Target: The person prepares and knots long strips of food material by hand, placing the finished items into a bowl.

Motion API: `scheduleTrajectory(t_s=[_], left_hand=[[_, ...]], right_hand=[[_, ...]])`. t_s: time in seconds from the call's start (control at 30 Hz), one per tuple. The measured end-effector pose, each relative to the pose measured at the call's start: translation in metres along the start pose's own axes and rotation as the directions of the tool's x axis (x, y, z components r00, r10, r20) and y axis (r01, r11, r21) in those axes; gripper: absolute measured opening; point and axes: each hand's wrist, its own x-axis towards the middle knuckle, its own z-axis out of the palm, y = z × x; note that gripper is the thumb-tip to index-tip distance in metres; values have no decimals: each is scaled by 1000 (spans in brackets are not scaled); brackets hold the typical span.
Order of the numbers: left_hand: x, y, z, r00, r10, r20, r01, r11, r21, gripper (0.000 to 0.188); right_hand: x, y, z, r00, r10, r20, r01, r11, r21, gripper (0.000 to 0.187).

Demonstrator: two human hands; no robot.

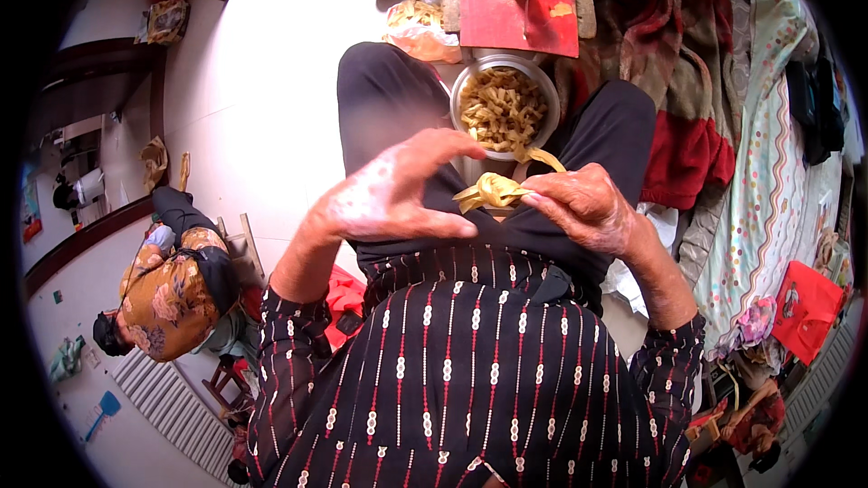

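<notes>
My right hand point(583, 208) pinches a pale yellow, flat strip tied in a knot point(495, 192) between thumb and fingertips. One end of the strip curls up beyond the fingers. Just left of the knot, my left hand point(384, 194) is open, thumb and fingers spread apart, not visibly touching it. Between my knees stands a round metal pot point(506, 61), holding many similar yellow-brown knotted pieces point(502, 108).
Beyond the pot is a red board point(493, 0) with an upright wooden piece on it. A plastic bag point(425, 43) of similar strips lies on the floor beside it. A red-and-tan blanket point(678, 126) hangs at right. Another person point(181, 280) sits at left.
</notes>
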Motion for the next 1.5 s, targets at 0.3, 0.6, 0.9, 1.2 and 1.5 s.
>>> scheduleTrajectory(t_s=[0.3, 0.6, 0.9, 1.2, 1.5], left_hand=[[34, 14, 43, 947, 224, -229, -156, 947, 281, 22], [35, 9, 42, 959, 193, -206, -229, 959, -168, 8], [20, 20, 26, 955, -277, 103, 293, 835, -466, 17], [11, 26, 43, 956, -246, -160, 164, 900, -405, 15], [2, 14, -1, 882, -168, -440, 105, 981, -163, 17]], right_hand=[[-1, -4, -6, 999, 35, 24, -36, 999, 18, 7], [-9, -4, -18, 998, 25, 65, -30, 996, 86, 9], [-3, -7, -17, 998, 34, 45, -38, 996, 86, 8], [-8, -11, -19, 998, -56, 42, 54, 998, 38, 6], [22, -2, -16, 995, -92, -26, 89, 993, -82, 14]])
